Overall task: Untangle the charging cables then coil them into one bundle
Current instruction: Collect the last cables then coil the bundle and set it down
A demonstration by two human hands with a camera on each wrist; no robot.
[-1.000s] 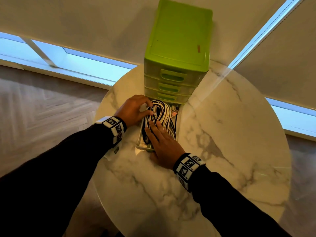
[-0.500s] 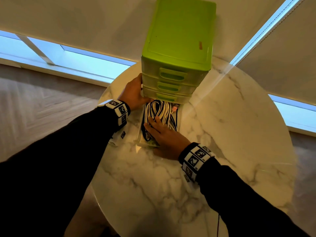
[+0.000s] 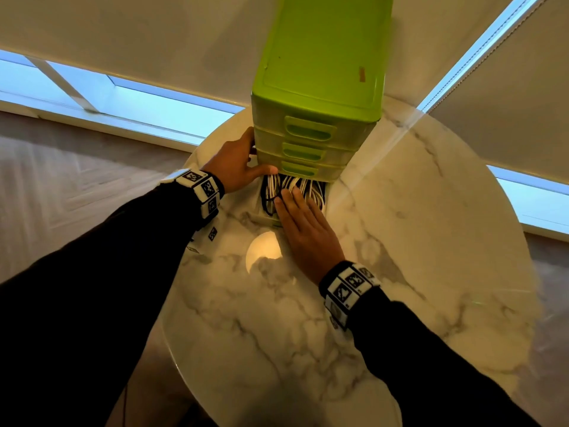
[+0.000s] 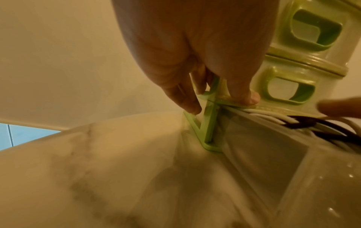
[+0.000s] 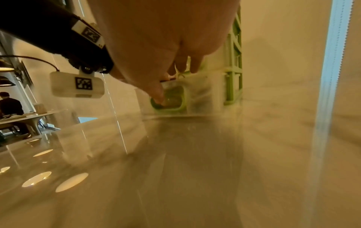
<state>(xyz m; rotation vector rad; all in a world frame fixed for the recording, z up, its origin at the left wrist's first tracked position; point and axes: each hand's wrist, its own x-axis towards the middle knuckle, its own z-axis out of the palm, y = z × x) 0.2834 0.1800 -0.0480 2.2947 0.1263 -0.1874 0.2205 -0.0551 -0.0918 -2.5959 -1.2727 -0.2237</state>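
Observation:
White and black charging cables [image 3: 295, 189] lie coiled in the clear bottom drawer [image 3: 261, 215] of a green drawer unit [image 3: 323, 57]; the drawer stands partly out. My right hand [image 3: 295, 204] lies flat on the cables with straight fingers. In the right wrist view its thumb touches the drawer's green handle [image 5: 175, 98]. My left hand [image 3: 246, 161] holds the unit's lower left corner. The left wrist view shows the thumb on the front and the fingers on the side of the green frame [image 4: 209, 123], with cables [image 4: 273, 118] beside it.
The unit stands at the far edge of a round marble table [image 3: 400, 241], against a blind-covered window. The table's rim runs close on the left. A person sits at a desk [image 5: 9, 106] far off to the left.
The drawer has slid further into the unit under my right hand, hiding more of the cables. My left hand moved from the drawer's edge to the unit's left corner.

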